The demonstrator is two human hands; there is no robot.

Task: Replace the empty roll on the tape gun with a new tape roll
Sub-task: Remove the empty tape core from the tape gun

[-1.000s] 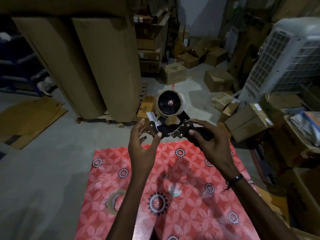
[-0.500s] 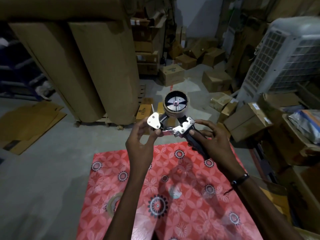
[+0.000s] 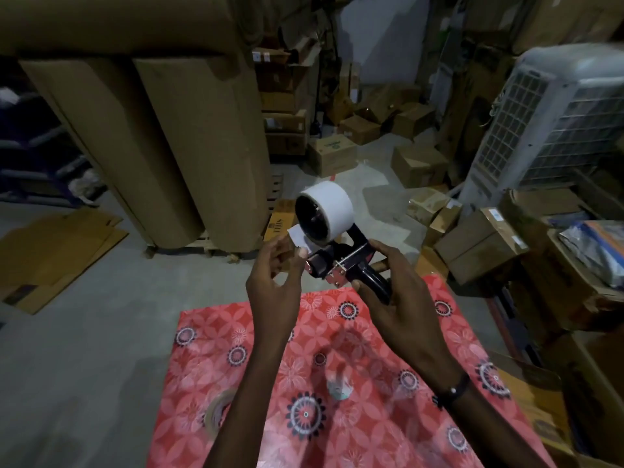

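Head view shows the tape gun point(image 3: 351, 265) held up in the air above the far edge of a red flowered mat point(image 3: 337, 383), with a white tape roll point(image 3: 329, 211) already seated on its hub at the top, away from the person. The right hand point(image 3: 395, 292) is wrapped around the dark handle, its fingers point(image 3: 385, 251) curled closed on the tape gun just below the metal plate. To the left of the tape gun, the left hand point(image 3: 273, 282) pinches the loose white tape end point(image 3: 297, 236) between thumb and forefinger, the other fingers loosely spread; the tab hangs just under the roll and close to the front roller.

Judging by this, the step in hand is feeding that end through the front of the tape gun. Several slips seem possible. The sticky tab could fold onto itself or cling to the fingertips, so it would have to be peeled again. If fed on the wrong side of the roller, the tape would not dispense. The serrated cutter sits near the left fingertips, so a hurried pull could nick them. A tug at an angle might also drag the roll partway off the hub.

Another roll, brownish point(image 3: 217, 412), lies on the mat, nearer the person and to the left of the tape gun; whether it is the spent one I cannot tell.
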